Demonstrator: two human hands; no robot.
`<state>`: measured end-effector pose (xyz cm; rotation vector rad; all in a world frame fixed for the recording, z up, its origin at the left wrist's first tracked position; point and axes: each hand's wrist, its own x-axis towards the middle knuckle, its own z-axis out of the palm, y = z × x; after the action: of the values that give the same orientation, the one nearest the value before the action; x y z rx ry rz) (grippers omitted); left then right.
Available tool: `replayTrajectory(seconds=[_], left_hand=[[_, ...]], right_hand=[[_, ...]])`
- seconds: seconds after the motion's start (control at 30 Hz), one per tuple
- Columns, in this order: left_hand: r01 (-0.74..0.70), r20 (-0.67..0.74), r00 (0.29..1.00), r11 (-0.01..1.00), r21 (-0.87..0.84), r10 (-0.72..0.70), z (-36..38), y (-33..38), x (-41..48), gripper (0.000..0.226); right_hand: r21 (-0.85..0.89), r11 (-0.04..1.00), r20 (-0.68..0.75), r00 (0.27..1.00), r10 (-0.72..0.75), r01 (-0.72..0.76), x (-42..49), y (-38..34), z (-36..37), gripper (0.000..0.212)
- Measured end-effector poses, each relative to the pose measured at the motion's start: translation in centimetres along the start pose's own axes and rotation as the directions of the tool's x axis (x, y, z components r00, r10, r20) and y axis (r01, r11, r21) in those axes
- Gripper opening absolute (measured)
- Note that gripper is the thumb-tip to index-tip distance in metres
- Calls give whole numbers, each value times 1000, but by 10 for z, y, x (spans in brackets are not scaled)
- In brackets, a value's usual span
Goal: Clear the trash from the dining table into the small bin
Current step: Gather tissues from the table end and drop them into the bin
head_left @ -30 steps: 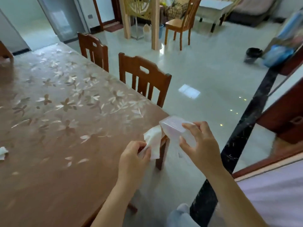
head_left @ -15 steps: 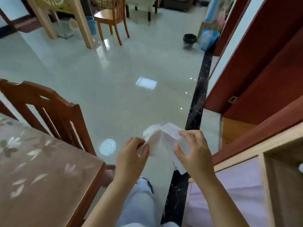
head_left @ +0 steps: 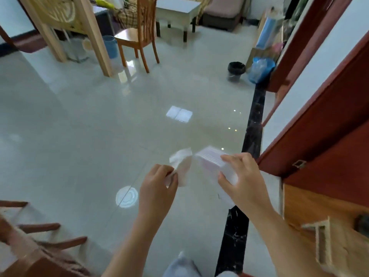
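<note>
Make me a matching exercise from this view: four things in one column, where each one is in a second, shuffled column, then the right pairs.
Things:
1. crumpled tissue
2. clear plastic container
3. small black bin
4. blue plastic bag

Places:
A. on the floor, just right of the bin
B. pinched in the left hand
C. on the floor far ahead, near the red door frame
D. gripped in the right hand

Pairs: 1-B, 2-D, 3-C, 4-A

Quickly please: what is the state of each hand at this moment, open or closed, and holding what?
Left hand: closed, pinching a crumpled white tissue.
Right hand: closed around a clear plastic container.
</note>
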<state>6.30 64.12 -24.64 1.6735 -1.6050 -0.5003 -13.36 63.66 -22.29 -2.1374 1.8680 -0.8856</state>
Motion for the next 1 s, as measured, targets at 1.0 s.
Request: replayTrajectory(seconds=[1.0], left_hand=[[617, -577, 641, 787, -6, -507, -118, -232, 378, 8]], right_hand=[[468, 743, 377, 652, -658, 478, 493, -208, 358, 36]])
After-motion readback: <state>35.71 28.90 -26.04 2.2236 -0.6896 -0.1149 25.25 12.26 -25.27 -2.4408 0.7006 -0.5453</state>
